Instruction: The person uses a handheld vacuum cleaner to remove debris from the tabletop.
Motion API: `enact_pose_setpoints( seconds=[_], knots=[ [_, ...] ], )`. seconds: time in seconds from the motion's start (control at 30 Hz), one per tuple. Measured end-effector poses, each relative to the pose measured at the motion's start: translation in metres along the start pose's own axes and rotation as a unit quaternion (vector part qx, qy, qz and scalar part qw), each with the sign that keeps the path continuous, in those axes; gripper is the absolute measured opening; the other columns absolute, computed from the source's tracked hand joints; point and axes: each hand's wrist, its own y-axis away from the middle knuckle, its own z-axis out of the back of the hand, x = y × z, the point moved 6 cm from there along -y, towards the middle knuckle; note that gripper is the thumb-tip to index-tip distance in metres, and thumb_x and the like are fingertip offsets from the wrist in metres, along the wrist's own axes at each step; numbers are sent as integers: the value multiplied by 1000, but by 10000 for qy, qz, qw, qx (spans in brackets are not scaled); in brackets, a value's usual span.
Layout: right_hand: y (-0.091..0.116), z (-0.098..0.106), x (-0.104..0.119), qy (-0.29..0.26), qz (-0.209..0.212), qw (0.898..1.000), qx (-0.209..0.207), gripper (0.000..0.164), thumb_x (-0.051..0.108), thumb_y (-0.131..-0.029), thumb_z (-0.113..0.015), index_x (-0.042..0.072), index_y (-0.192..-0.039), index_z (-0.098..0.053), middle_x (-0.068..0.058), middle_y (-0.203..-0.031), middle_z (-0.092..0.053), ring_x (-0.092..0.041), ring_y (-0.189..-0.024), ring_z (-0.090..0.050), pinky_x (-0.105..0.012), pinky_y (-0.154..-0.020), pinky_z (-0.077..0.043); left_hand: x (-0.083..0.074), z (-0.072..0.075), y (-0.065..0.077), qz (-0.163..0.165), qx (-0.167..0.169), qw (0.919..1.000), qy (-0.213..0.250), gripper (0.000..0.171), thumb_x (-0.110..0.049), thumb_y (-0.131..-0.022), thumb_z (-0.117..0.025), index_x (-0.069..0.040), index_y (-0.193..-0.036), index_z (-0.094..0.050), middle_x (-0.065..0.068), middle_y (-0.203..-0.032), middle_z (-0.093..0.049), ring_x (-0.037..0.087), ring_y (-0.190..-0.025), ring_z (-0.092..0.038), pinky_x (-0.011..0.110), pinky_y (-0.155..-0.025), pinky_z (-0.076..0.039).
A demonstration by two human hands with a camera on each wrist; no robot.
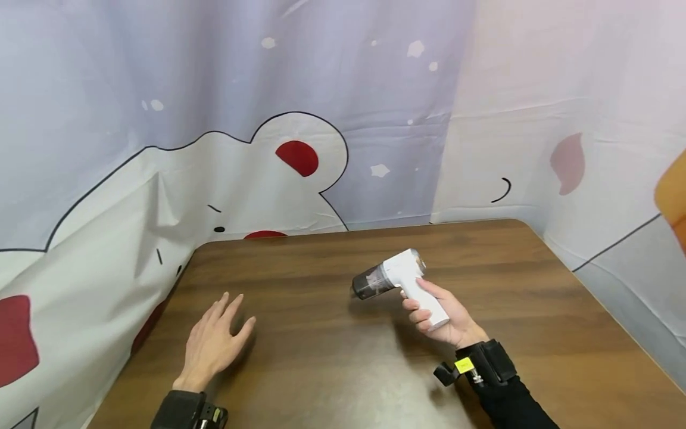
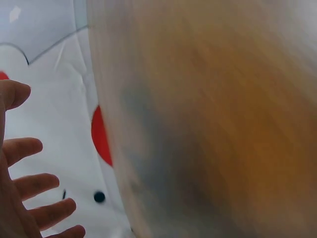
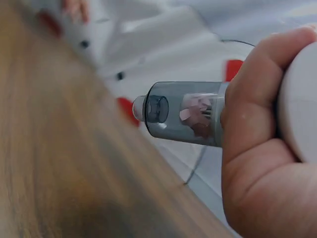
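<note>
A white handheld vacuum cleaner is held over the right half of the table, its dark see-through nozzle end pointing left and slightly down. My right hand grips its handle, fingers curled round it. Pale pinkish scraps show inside the clear dust cup in the right wrist view. On the left side my left hand hovers palm down over the wood, fingers spread and holding nothing. The left wrist view shows its fingers apart, with the tabletop beyond them.
The brown wooden table has rounded far corners. A printed curtain with white cartoon figures hangs right behind its far edge and along the left; pale cloth runs down the right side. Both wrists wear black camera straps.
</note>
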Motion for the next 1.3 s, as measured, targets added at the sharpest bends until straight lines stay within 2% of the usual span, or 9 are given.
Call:
enact_pose_setpoints(
  seconds=[0.07,0.17,0.4,0.77,1.03,1.3],
  knots=[
    [8,-6,-1,-469,94,9979,441,43,39,-104,-25,1,-122,-37,2,-85,-37,-4,-62,-31,-14,-57,-34,-5,-2,-5,-143,6,9999,0,67,-54,-93,-50,-10,-143,-45,25,-148,-33,46,-131,-32,66,-97,-29],
    [12,-12,-3,-822,256,9924,881,44,39,-103,-27,2,-125,-39,4,-82,-31,-3,-60,-30,-13,-57,-34,-10,-4,-9,-290,-46,9996,-6,66,-54,-94,-50,-9,-142,-46,25,-147,-34,46,-130,-33,66,-96,-30],
    [12,-15,-2,-1040,626,9834,1352,41,35,-102,-31,2,-126,-37,6,-79,-28,0,-55,-31,-12,-55,-34,-18,-8,-12,-385,-84,9992,18,64,-52,-94,-50,-10,-142,-47,24,-147,-35,45,-130,-35,65,-96,-31],
    [32,-12,5,-621,958,9822,1490,42,31,-102,-29,3,-131,-36,6,-78,-26,0,-54,-29,-12,-56,-34,-14,-10,-10,-262,37,9996,-25,64,-50,-94,-53,-9,-142,-46,25,-147,-34,46,-130,-34,65,-96,-31],
    [34,-14,-1,-533,814,9804,1715,42,31,-101,-31,3,-132,-36,6,-75,-23,0,-53,-29,-10,-53,-31,-13,-10,-9,-247,25,9997,-21,63,-49,-94,-53,-9,-142,-46,25,-147,-34,46,-130,-34,65,-95,-31],
    [38,-9,-2,-559,804,9814,1653,42,32,-101,-30,3,-131,-36,6,-75,-23,0,-54,-30,-10,-52,-30,-13,-11,-3,-320,-98,9994,7,63,-49,-94,-54,-8,-141,-47,26,-145,-36,47,-128,-37,66,-92,-33]
  ],
)
